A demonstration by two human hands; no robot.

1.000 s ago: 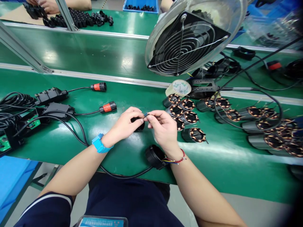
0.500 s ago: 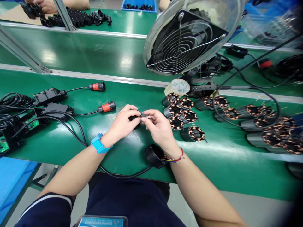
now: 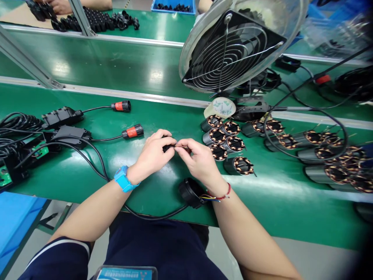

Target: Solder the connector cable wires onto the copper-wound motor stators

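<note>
My left hand (image 3: pixel 154 151) is closed around a small black part (image 3: pixel 167 148), mostly hidden under the fingers. Close against it, my right hand (image 3: pixel 196 157) pinches a thin wire (image 3: pixel 182 147) between thumb and fingertips; the wire runs toward the black part. Below my right hand, a black round housing (image 3: pixel 190 192) lies on its side on the green bench. Coloured wires (image 3: pixel 208 197) come out of it beside my right wrist, and a black cable (image 3: pixel 157 217) leads off to the left.
Several motor stators with copper windings (image 3: pixel 239 166) stand at the right. A caged fan (image 3: pixel 230 58) hangs above, near a pale roll (image 3: pixel 220 107). On the left lie black boxes (image 3: pixel 71 134) with cables and red-banded connectors (image 3: pixel 133 131). Another person's hand (image 3: pixel 60 6) is across the bench.
My right fingers have drawn closer together on the wire, near the left fingertips. Both hands stay at nearly the same spot; the view has shifted slightly.
</note>
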